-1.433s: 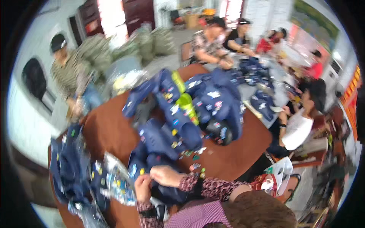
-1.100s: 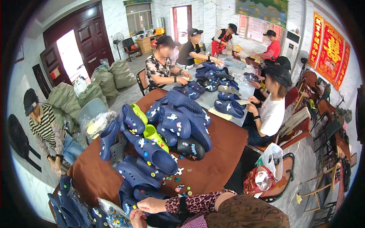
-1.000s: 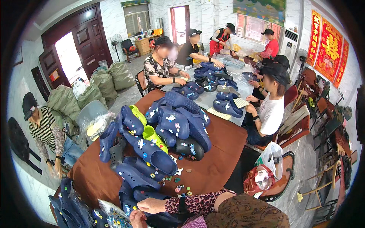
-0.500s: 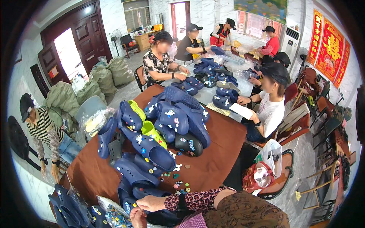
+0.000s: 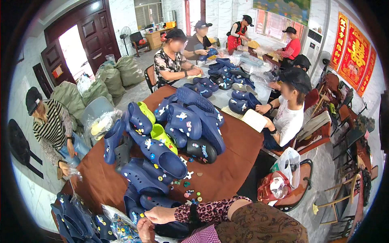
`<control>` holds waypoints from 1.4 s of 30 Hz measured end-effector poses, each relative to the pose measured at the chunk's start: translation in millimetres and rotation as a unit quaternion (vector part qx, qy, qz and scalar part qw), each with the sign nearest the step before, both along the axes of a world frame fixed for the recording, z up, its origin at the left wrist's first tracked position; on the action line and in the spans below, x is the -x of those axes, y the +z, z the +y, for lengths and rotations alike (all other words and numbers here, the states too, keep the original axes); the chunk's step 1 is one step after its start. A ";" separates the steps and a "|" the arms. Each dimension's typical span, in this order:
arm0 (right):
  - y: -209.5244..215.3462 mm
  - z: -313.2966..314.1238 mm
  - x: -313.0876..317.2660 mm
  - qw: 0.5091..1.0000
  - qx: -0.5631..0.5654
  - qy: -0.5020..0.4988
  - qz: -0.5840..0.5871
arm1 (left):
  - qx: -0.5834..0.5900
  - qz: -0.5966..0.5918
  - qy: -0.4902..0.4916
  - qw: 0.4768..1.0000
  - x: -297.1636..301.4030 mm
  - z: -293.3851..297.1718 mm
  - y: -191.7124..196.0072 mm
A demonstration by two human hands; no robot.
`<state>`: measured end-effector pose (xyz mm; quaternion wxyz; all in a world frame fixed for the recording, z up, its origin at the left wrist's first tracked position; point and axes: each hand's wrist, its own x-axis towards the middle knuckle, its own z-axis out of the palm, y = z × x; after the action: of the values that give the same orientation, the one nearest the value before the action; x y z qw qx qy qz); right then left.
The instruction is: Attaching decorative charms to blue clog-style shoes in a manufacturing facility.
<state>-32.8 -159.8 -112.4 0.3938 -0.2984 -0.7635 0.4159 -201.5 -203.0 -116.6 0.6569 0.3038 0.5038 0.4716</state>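
Observation:
My right hand (image 5: 160, 214), at the end of a leopard-print sleeve, reaches in over the near side of the table with its fingers pinched together. Just below it, my left hand (image 5: 146, 230) is closed too, its fingertips close to the right hand's. Whatever lies between the fingers is too small or hidden to name. Under and beside the hands lies a dark blue clog (image 5: 172, 229), partly covered by them. To their left rests a clear bag of small colourful shoe charms (image 5: 121, 227). Loose charms (image 5: 196, 198) are scattered beyond my right forearm.
A heap of navy clogs (image 5: 164, 158) and a lime green clog (image 5: 162, 137) covers much of the brown tablecloth (image 5: 239, 162). More clogs (image 5: 73, 218) lie at the near left corner. Several people sit or stand around the farther table (image 5: 263, 95); a person in stripes (image 5: 52, 125) is at the left.
My hands stay nearly in place, fingers still together. The striped person at the left has risen slightly, lifting a clear bag. A seated person at the right has tilted a pale sheet.

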 end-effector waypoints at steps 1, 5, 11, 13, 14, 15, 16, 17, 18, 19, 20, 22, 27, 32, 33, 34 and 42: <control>1.9 0.1 -0.8 1.000 0.018 -0.003 0.004 | -0.006 0.015 -0.006 1.000 -0.3 0.0 1.8; 1.4 3.3 -3.5 1.000 0.004 -0.015 0.018 | -0.210 0.197 -0.073 0.955 2.0 0.8 -4.0; -0.2 8.2 -6.3 1.000 -0.005 -0.013 0.013 | -0.078 0.062 -0.091 0.991 3.6 1.2 4.2; 3.3 6.9 -6.3 1.000 0.000 -0.001 0.014 | -0.077 0.019 -0.051 0.996 1.2 3.2 -7.1; 2.8 6.1 -6.8 1.000 0.006 0.005 0.015 | -0.075 -0.024 -0.016 0.997 -1.9 4.4 -9.5; 2.4 5.9 -6.6 1.000 0.006 0.004 0.015 | -0.075 -0.024 -0.016 0.997 -1.9 4.2 -9.9; 1.9 5.8 -6.3 1.000 0.000 0.005 0.013 | -0.076 -0.023 -0.020 0.997 -1.9 4.2 -10.0; 3.1 5.2 -5.9 1.000 -0.007 0.006 0.011 | -0.077 -0.022 -0.022 0.997 -1.6 3.5 -9.6; 4.2 4.3 -5.5 1.000 -0.006 0.007 0.011 | -0.077 -0.022 -0.021 0.997 0.7 3.7 -12.4; 5.3 3.2 -5.3 1.000 0.004 0.011 0.005 | -0.086 -0.042 -0.032 0.995 4.4 4.9 -17.4; 6.0 2.5 -5.5 1.000 0.014 0.014 -0.001 | -0.096 -0.063 -0.042 0.992 5.2 5.3 -18.3; 7.1 1.8 -5.6 1.000 0.015 0.013 -0.006 | -0.094 -0.056 -0.041 0.993 6.0 6.0 -19.7; 2.2 1.7 -3.9 1.000 0.004 0.001 -0.010 | -0.072 -0.036 -0.036 0.996 3.7 5.8 -18.9; 6.5 2.0 -4.1 0.998 0.015 -0.014 -0.052 | -0.041 -0.016 -0.014 0.999 -2.1 3.6 -10.5; 1.1 3.1 -3.4 0.998 0.002 -0.034 -0.051 | -0.044 -0.007 -0.010 0.999 -4.0 3.5 -6.2; -3.1 4.2 -3.7 0.997 -0.011 -0.054 -0.051 | -0.044 -0.007 -0.009 0.999 -7.5 4.7 -3.5; 6.4 0.7 -46.7 0.995 -0.016 -0.081 -0.053 | -0.090 -0.025 0.037 0.995 -9.1 3.8 -5.3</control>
<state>13.8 -159.1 -106.0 0.3901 -0.3747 -0.7630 0.3538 -192.4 -199.3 -121.9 0.6211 0.3315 0.4535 0.5464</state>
